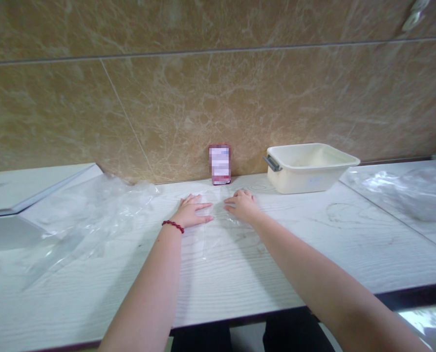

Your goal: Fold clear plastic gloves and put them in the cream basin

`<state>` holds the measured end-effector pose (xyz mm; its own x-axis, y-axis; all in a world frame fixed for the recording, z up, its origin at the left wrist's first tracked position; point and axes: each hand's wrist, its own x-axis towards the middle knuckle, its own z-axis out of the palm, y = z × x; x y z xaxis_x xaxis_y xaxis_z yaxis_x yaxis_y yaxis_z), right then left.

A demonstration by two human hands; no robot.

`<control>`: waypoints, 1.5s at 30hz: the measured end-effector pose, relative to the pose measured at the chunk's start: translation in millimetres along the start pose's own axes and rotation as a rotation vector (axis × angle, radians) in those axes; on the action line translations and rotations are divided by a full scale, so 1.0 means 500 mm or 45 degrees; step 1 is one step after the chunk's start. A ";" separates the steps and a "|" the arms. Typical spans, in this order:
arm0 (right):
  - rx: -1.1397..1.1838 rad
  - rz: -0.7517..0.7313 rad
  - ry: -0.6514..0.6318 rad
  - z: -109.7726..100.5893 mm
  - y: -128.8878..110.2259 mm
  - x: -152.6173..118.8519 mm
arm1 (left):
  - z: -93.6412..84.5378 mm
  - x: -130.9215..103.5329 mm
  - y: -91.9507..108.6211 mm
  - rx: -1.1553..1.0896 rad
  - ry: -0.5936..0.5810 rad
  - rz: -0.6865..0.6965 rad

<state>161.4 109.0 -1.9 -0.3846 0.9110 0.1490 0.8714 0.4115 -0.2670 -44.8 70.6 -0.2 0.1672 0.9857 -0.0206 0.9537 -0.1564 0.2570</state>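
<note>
A thin, clear plastic sheet or bag (pixel 205 247) lies flat on the table in front of me; its outline is hard to make out. My left hand (pixel 191 211), with a dark red bead bracelet (pixel 173 225) on the wrist, rests on the left part of the plastic, fingers spread. Over its right part, my right hand (pixel 243 205) lies palm down, thumb and forefinger apart and pointing left, the other fingers slightly bent. Neither hand visibly grips anything. Just beyond both hands, a phone-like red-edged rectangle (pixel 220 165) with a blurred face leans upright against the wall.
A cream plastic tub (pixel 302 181) with a grey side clip stands at the back right. Loose clear bags (pixel 104 215) spread beside a white box (pixel 38 190) on the left. More clear plastic (pixel 419 193) lies far right. A tiled wall (pixel 188 107) borders the table (pixel 218 293).
</note>
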 end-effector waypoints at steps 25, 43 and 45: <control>-0.006 -0.002 0.062 -0.006 0.001 0.001 | -0.005 -0.001 0.023 0.022 0.038 -0.002; 0.000 0.096 0.075 -0.027 0.008 -0.001 | -0.014 -0.005 0.014 0.101 -0.111 -0.083; 0.018 0.060 0.135 -0.045 0.008 -0.003 | -0.016 -0.007 0.016 0.088 -0.106 -0.068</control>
<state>172.4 108.6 18.1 -0.3082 0.9217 0.2356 0.8832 0.3692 -0.2891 -40.0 66.5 9.6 0.1333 0.9846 -0.1133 0.9762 -0.1107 0.1864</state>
